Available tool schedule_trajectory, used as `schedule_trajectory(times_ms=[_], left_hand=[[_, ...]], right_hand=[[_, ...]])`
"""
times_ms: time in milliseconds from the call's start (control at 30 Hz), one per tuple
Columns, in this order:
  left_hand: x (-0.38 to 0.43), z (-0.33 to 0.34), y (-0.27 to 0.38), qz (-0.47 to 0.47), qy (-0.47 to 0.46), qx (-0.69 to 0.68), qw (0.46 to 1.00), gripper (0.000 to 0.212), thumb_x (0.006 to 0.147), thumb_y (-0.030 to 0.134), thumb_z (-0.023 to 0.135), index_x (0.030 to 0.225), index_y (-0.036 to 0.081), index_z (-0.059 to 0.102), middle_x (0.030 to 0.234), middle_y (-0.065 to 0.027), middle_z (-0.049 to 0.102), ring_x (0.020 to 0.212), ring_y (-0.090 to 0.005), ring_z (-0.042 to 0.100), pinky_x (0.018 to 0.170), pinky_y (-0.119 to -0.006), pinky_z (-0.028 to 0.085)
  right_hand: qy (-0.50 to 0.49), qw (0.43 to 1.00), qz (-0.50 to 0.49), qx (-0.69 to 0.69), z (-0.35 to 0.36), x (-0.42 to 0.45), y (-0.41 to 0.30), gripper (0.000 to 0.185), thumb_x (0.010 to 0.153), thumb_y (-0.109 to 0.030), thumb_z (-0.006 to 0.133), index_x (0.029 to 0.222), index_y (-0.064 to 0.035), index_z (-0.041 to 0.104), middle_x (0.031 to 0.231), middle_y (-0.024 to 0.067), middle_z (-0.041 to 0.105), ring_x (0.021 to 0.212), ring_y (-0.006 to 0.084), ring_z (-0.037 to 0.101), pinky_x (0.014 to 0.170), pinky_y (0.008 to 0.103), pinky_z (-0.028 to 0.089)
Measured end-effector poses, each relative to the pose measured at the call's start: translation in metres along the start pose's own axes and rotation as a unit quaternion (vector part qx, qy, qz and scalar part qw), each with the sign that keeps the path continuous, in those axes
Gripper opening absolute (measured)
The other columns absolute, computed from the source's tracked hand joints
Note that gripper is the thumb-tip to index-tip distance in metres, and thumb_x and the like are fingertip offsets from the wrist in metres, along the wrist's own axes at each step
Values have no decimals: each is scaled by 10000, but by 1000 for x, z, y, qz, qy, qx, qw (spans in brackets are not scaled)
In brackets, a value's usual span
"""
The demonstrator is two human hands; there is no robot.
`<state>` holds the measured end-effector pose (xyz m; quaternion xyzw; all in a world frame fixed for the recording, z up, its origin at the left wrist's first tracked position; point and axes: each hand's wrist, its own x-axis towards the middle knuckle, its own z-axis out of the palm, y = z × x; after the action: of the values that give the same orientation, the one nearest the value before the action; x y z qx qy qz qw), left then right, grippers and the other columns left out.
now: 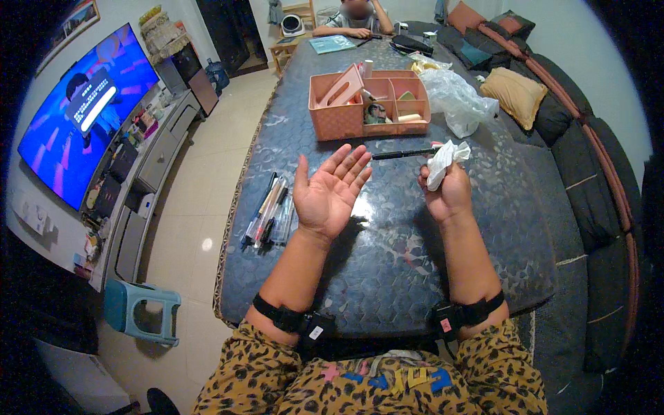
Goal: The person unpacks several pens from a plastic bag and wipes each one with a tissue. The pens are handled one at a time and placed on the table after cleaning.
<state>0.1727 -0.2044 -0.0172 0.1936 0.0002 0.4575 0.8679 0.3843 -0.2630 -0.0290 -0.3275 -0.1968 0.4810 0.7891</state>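
My left hand (332, 194) is raised over the table, palm up, fingers apart, with nothing in it. In my right hand (450, 192) is a crumpled white tissue (443, 163), pinched between thumb and fingers. A black pen (399, 154) stretches from near my left fingertips to behind the tissue; whether it lies on the table or is held too, I cannot tell. Left of my left hand lies a bunch of pens (267, 215), some with clear barrels. Beyond both hands stands a pink desk organizer (337, 124) with small items in its compartments.
The patterned dark tabletop (384, 290) extends away from me. Clear plastic bags (459, 104) lie right of the organizer. At the far end sits a person (358, 26) near a light-blue book (332, 44) and a black pouch (412, 45). A sofa (576, 171) curves along the right; a blue stool (142, 311) stands left.
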Motion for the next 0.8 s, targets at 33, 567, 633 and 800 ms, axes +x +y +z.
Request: schedule_trajectory(times_ms=[33,567,633,800], left_hand=[[0,0,0,1,-2,-5,1000,794,893,595,385,1298,-88,376,1351,-294,388,1277,-389,377,1068,-482,312],[-3,9,-2,-5,-37,8,999,845,879,627,370,1350,-72,304,1392,-312,319,1293,-403,345,1081,-483,289],[-3,9,-1,-7,-42,11,999,848,878,630,368,1348,-73,309,1392,-311,319,1294,-401,343,1081,-480,289],[-3,8,0,-10,-56,-1,998,830,885,628,362,1345,-62,314,1369,-312,351,1278,-392,370,1076,-467,297]], right_hand=[[0,1000,1,1,1,0,0,266,961,-260,417,1135,-87,520,787,35,512,624,157,518,559,292,418],[-28,999,23,11,7,-4,1,266,949,-247,443,1140,-79,522,762,37,515,624,168,523,564,295,411],[-46,999,13,12,5,-3,3,270,951,-252,443,1140,-76,521,759,40,516,623,168,524,560,294,411],[-61,998,1,-4,5,-3,4,282,952,-244,441,1153,-64,523,766,45,526,623,170,528,559,289,420]])
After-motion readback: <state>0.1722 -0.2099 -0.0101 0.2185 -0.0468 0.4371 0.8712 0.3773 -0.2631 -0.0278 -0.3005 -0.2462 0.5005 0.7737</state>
